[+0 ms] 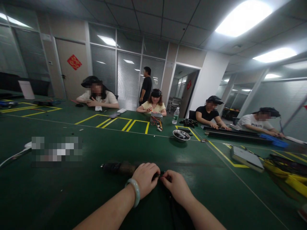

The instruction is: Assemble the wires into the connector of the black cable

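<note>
On the green table (83,188), dark tool (117,168) lies leftward, long axis crosswise; left hand (146,179) nearer, hiding its right end, right hand (176,187) beyond. Fingers of both curled; what they grasp, I cannot tell.

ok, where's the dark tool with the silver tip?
Head view, lower left of centre: the dark tool lies on the green table, silver tip pointing left, other end behind the left hand.

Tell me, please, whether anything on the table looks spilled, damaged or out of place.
Nothing looks spilled or damaged; the plastic bottle stands upright. A small pale scrap seems stray, lying loose beyond the cylindrical tool beside the left hand.
</note>
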`<state>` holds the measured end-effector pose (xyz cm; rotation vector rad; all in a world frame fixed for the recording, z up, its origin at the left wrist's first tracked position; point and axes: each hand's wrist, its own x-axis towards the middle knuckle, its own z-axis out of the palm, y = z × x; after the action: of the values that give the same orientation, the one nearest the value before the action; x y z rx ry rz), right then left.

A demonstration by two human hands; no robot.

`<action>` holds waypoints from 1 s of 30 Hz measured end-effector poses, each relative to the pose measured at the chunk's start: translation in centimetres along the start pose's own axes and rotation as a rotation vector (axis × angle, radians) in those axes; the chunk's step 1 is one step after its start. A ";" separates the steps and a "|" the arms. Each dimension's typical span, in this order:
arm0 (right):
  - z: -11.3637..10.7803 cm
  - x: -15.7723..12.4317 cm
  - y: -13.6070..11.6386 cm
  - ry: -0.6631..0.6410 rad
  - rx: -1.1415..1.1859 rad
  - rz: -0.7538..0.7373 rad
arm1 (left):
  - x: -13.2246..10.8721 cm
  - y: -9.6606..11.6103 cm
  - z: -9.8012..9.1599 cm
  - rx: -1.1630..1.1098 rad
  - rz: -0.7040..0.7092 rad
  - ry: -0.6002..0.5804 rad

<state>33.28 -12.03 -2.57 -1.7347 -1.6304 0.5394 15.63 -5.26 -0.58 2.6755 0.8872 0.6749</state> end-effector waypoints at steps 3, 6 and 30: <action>0.0 0.0 0.1 0.007 -0.014 -0.004 | 0.1 -0.1 0.0 0.010 0.010 -0.005; 0.1 0.1 0.2 0.014 -0.022 -0.010 | 0.1 -0.1 0.1 0.018 0.025 -0.008; 0.0 0.0 0.0 0.003 -0.020 0.000 | 0.0 0.2 -0.2 0.029 0.009 -0.032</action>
<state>33.29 -12.08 -2.57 -1.7491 -1.6382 0.5221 15.58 -5.40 -0.36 2.7099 0.8840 0.6237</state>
